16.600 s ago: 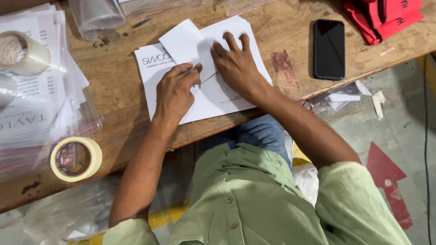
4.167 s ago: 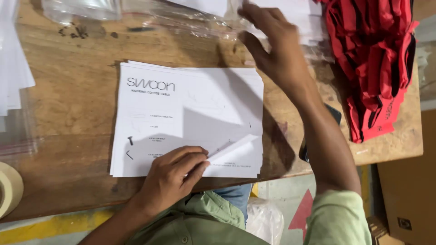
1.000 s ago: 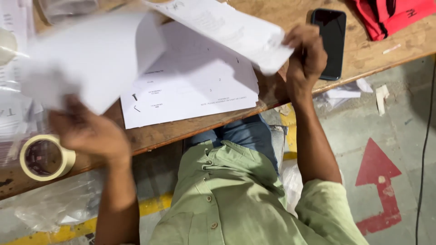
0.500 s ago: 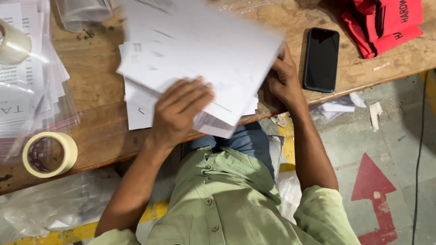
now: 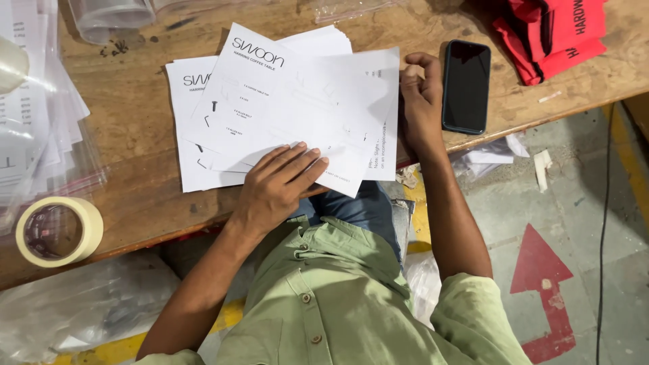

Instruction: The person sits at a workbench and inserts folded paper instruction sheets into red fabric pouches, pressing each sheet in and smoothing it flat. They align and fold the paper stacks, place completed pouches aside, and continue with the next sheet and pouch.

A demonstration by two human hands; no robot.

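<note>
A loose stack of white printed instruction sheets [image 5: 284, 108] lies fanned out on the wooden table [image 5: 135, 135]. My left hand [image 5: 280, 182] rests flat on the near edge of the top sheet, fingers spread. At the right edge of the stack, my right hand [image 5: 420, 101] has its fingers curled against the sheets' side. Whether it pinches a sheet is hard to tell.
A black phone [image 5: 466, 86] lies just right of my right hand. Red fabric bags [image 5: 551, 34] sit at the far right. A tape roll [image 5: 59, 231] and clear plastic bags with papers [image 5: 34, 115] are at the left. The table edge runs below my hands.
The sheets that I held up in the air a second ago are now laid down on the stack. My left hand has come down flat on them.
</note>
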